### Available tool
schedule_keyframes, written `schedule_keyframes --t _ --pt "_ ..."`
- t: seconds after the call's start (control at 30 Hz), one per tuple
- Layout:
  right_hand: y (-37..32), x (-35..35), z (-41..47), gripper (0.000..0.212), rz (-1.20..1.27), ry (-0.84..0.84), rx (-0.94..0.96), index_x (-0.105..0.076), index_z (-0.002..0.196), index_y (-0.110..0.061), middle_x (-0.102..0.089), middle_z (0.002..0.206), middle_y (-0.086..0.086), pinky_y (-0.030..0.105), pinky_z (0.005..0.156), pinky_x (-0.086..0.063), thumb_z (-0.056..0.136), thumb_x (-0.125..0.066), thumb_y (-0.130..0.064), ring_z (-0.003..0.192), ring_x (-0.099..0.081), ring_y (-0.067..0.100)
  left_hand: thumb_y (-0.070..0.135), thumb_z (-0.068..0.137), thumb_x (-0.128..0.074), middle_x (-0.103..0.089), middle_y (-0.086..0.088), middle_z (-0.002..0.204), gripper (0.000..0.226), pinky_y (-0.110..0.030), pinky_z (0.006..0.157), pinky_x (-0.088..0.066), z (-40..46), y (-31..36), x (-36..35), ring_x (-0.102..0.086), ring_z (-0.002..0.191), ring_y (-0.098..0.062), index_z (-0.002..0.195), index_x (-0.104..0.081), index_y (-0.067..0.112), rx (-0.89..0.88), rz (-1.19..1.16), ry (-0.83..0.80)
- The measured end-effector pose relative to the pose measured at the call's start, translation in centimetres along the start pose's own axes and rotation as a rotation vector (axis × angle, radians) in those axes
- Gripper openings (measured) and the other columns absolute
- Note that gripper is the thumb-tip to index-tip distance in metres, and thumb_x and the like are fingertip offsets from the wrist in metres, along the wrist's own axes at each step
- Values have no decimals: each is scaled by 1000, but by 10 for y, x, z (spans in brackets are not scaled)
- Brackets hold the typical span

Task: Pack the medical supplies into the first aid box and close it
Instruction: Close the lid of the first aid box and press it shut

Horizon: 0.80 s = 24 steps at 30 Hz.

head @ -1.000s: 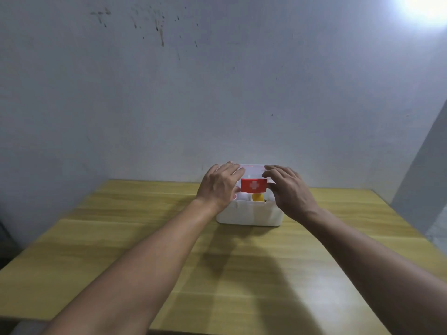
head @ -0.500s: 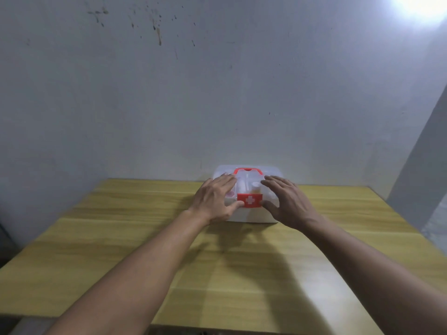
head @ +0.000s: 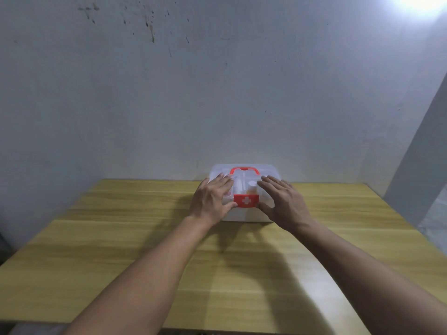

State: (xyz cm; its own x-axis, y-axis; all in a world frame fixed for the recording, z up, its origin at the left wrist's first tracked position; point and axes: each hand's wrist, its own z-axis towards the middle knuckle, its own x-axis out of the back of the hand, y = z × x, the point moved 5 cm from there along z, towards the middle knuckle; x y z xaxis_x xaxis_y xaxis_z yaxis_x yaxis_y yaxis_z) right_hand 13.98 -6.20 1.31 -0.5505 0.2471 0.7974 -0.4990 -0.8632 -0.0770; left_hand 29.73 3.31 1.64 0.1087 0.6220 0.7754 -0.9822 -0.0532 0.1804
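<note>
Hands [head: 212,201] [head: 283,204] flat, fingers spread, on box lid [head: 271,171]

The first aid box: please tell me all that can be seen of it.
The first aid box is small, of white plastic, with a translucent lid lying down over it. A red handle lies flat on top; a red latch with a white cross sits at the front. It stands at the far middle of the wooden table, by the wall. The left hand and right hand rest flat on the lid.

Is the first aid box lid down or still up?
Down: the clear lid lies flat on the box, both hands flat on it; whether the red latch has clicked, cannot tell.
</note>
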Motion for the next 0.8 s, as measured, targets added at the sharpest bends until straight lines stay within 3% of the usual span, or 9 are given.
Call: schedule_keyframes --t 0.2,0.4,0.53,0.67,0.8 --pt "0 -1 0 55 7 32 -6 -65 119 -10 -65 127 12 48 99 -47 71 -84 -28 121 -59 29 29 64 -85 -65 -9 127 67 -46 100 -44 0 0 0 -58 123 -28 123 -63 9 -21 11 48" --pt "3 -5 2 54 21 27 -15 -63 123 -9 -61 131 13 51 102 -45 75 -81 -28 125 -55 31 26 71 -81 -55 -6 140 70 -43 111 -33 2 -2 -4 -44 136 -24 134 -53 10 14 -27 5" --pt "5 -9 12 53 56 -2 -51 -58 129 -11 -55 139 11 46 110 -35 82 -75 -28 134 -46 28 26 76 -77 -48 -3 146 71 -38 117 -26 11 -6 -8 -35 142 -20 139 -47 13 45 -45 -40" --pt "7 -13 21 52 75 -6 -62 -58 128 -10 -55 139 12 44 110 -33 82 -75 -25 135 -44 27 24 78 -75 -45 -2 148 70 -32 118 -19 20 -11 -13 -31 144 -18 140 -46 13 76 -68 -53" --pt "14 -20 31 51 120 -24 -123 -56 131 -13 -49 145 8 41 115 -26 84 -72 -26 140 -37 22 22 79 -75 -43 -1 150 70 -35 119 -16 30 -15 -19 -28 145 -18 141 -44 13 120 -84 -61"
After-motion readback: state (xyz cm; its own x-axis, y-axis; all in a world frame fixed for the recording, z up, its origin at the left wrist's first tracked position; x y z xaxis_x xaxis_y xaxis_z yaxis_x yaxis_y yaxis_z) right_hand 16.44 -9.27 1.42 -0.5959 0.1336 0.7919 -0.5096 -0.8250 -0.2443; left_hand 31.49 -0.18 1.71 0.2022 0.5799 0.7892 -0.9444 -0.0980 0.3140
